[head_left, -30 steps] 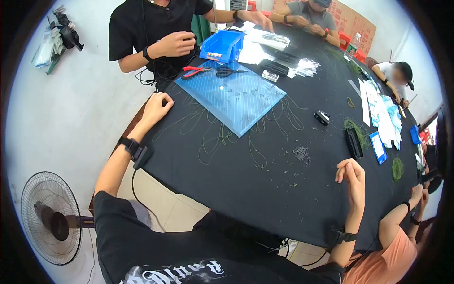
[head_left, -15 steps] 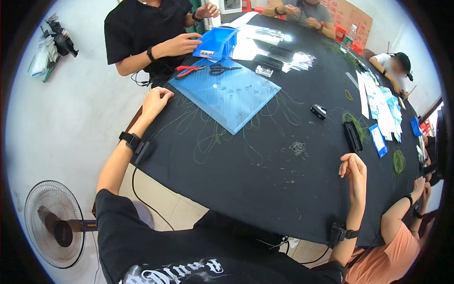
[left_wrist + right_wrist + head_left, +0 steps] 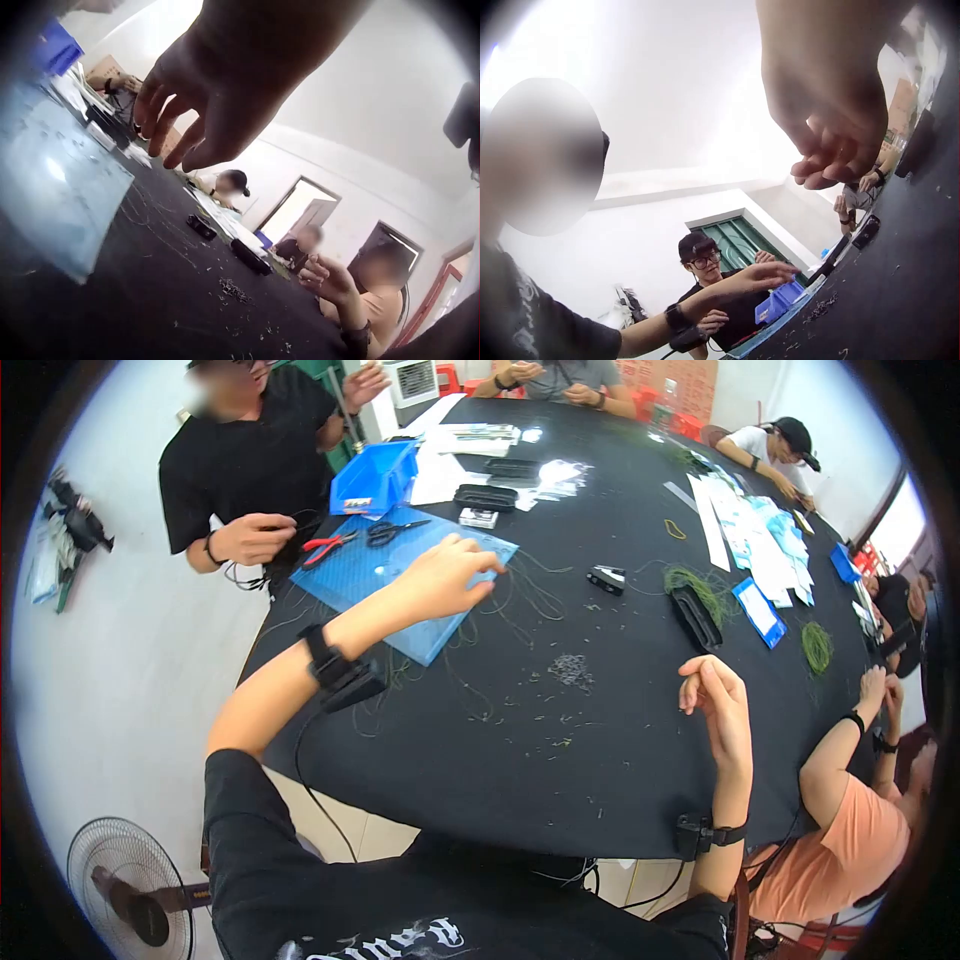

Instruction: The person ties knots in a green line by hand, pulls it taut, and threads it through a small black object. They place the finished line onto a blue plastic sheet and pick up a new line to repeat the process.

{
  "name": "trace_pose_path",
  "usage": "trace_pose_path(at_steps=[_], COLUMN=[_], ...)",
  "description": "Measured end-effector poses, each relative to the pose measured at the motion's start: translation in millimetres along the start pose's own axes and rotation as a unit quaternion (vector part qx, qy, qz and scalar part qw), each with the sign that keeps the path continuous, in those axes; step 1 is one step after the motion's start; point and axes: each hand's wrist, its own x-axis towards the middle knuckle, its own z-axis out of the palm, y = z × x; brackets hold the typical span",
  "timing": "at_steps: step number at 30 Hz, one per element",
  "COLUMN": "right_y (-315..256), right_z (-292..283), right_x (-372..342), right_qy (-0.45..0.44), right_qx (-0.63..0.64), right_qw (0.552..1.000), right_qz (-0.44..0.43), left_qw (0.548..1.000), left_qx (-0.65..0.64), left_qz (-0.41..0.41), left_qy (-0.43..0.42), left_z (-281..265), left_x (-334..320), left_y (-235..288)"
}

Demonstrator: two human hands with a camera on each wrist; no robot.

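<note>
My left hand [image 3: 450,575] hovers over the right part of a blue striped board [image 3: 325,590], fingers spread and slightly bent, nothing in them. Fine threads trail from the board's edge onto the black table. Red-handled pliers [image 3: 325,547] and black scissors [image 3: 395,532] lie at the board's far end. On the right, my right hand [image 3: 718,700] is raised above the cloth with loosely curled fingers, which look empty in the right wrist view. Nearest to it are a black oblong tray [image 3: 697,618] and a small heap of grey bits [image 3: 570,670].
A blue bin [image 3: 373,478] stands behind the board, close to a person in black. A small black stapler-like object [image 3: 607,579], a green thread coil [image 3: 817,648] and white papers [image 3: 765,545] lie around the table. Other people sit along its edges.
My left hand has moved from the table's left edge rightward over the board. My right hand stays raised in much the same pose. The head view has shifted.
</note>
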Motion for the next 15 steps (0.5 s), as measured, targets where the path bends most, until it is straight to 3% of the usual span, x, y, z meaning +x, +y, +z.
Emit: trace_pose_path(at_steps=[4,11,13,15], right_y=[-1,4,5,1], right_z=[-2,0,-3,-6], right_x=[-3,-4,-3,-4], right_qy=[0.004,-0.036,-0.037,-0.029], right_qx=[0.007,0.031,0.029,0.029], right_qw=[1.0,0.996,0.996,0.996], right_qz=[0.014,0.074,0.076,0.078], left_qw=[0.994,0.982,0.965,0.962], left_qx=[0.087,0.121,0.169,0.154], left_qz=[0.024,-0.066,-0.122,-0.156], left_qy=[-0.06,-0.125,-0.16,-0.163], left_z=[40,105,85,104], left_x=[100,274,284,308], left_y=[10,-12,8,-3])
